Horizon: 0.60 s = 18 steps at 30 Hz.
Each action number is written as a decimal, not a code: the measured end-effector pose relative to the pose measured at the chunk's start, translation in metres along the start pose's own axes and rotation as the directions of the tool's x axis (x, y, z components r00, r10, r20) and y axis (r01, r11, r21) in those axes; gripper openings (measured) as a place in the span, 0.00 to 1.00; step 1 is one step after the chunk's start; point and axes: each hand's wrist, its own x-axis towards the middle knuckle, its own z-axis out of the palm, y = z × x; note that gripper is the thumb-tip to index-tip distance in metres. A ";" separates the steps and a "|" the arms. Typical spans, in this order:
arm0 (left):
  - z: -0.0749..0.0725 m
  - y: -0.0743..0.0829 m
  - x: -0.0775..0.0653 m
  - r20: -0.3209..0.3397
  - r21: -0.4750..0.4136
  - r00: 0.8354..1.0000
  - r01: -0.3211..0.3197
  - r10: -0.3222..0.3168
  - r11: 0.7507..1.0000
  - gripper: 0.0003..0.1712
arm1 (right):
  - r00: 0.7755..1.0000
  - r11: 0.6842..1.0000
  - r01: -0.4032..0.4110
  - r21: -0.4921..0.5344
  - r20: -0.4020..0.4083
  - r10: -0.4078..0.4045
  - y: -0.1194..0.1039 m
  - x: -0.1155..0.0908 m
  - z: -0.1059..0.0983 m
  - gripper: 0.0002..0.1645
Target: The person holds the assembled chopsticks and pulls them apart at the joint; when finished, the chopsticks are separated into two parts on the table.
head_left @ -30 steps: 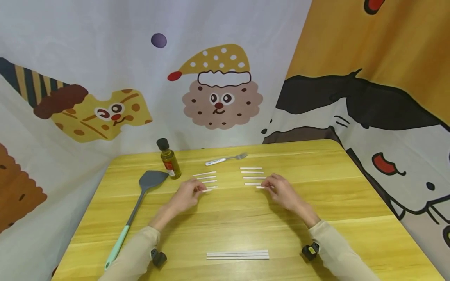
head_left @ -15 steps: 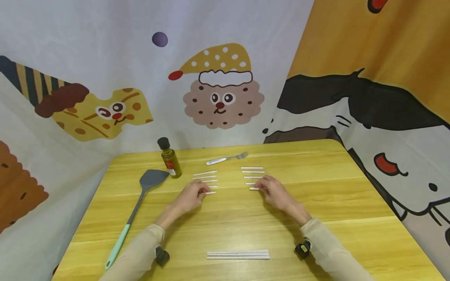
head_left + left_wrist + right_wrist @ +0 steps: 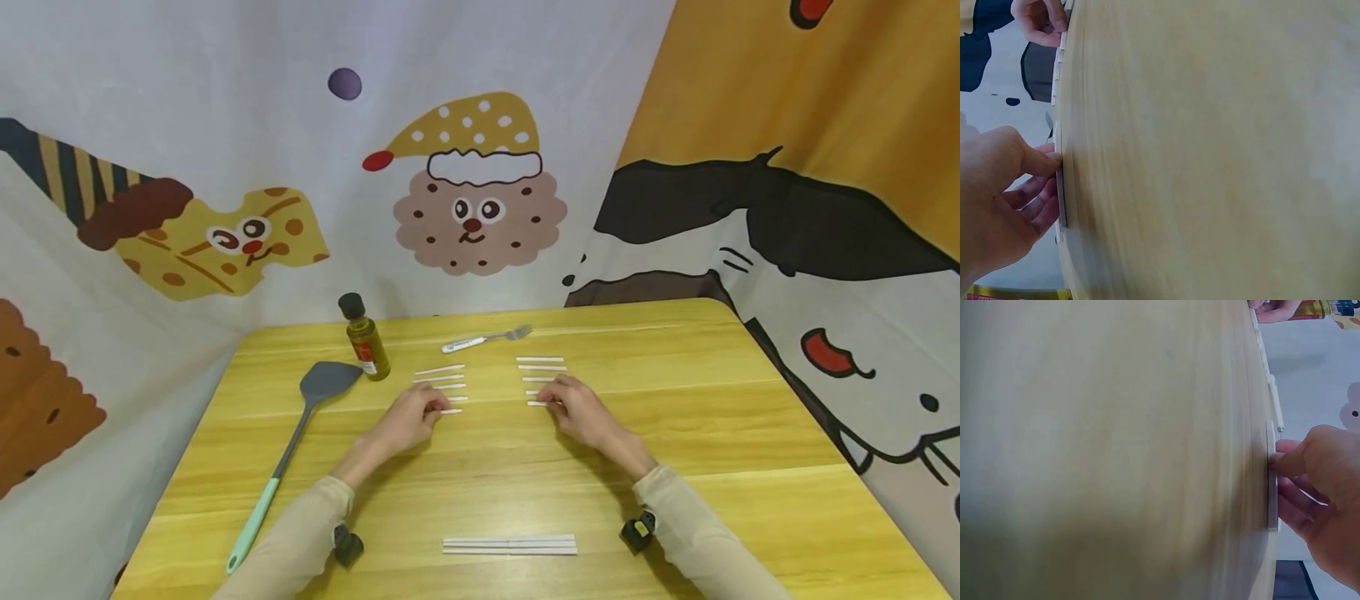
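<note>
My left hand pinches a short white stick between thumb and fingers, low at the tabletop. That stick is the nearest of a left-hand column, where several similar white sticks lie roughly parallel, slightly slanted. Opposite, my right hand pinches another short white stick, the nearest in a right-hand column of white sticks. Both held sticks lie crosswise, their inner ends facing each other over a gap. The fingers partly cover the outer ends of the held sticks and of their neighbours.
Three longer white sticks lie side by side near the front of the wooden table. A fork lies behind the columns. At the left are an oil bottle and a spatula. A printed curtain hangs behind.
The right hand has moved left with its white stick, which now sits under its column. My left hand has shifted its stick slightly right and nearer.
</note>
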 end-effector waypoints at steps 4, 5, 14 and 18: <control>0.000 0.001 0.000 0.000 -0.003 1.000 -0.001 0.001 1.000 0.09 | 1.000 1.000 -0.012 0.016 0.002 0.011 -0.001 0.000 -0.002 0.12; 0.000 0.002 0.000 -0.005 -0.003 1.000 0.000 0.000 1.000 0.09 | 1.000 1.000 -0.012 0.018 0.002 0.012 -0.002 0.000 -0.003 0.12; -0.010 0.019 -0.005 -0.025 0.020 1.000 -0.006 0.006 1.000 0.08 | 0.999 1.000 0.025 0.009 -0.022 -0.025 -0.020 -0.004 -0.019 0.12; -0.012 0.037 -0.014 -0.027 0.094 0.993 -0.115 0.118 0.989 0.07 | 0.999 0.999 0.040 0.030 0.010 -0.040 -0.036 -0.009 -0.029 0.12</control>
